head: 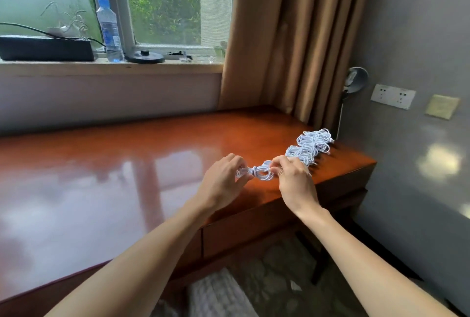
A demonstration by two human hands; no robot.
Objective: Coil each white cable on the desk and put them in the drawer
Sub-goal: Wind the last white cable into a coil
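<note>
A coiled white cable (257, 172), wrapped at its middle, hangs between my two hands just above the glossy wooden desk (127, 169). My left hand (223, 179) pinches its left loop end. My right hand (292, 177) pinches its right loop end. Behind my right hand, several more coiled white cables (309, 146) lie in a pile near the desk's right corner. The drawer front (254, 230) under the desk edge is closed.
A curtain (292, 37) hangs behind the desk's right corner. On the windowsill stand a water bottle (108, 29), a black box (45, 48) and a round black lid (145, 57). A wall socket (393, 96) sits on the right wall. A white cushion (218, 293) lies below the desk.
</note>
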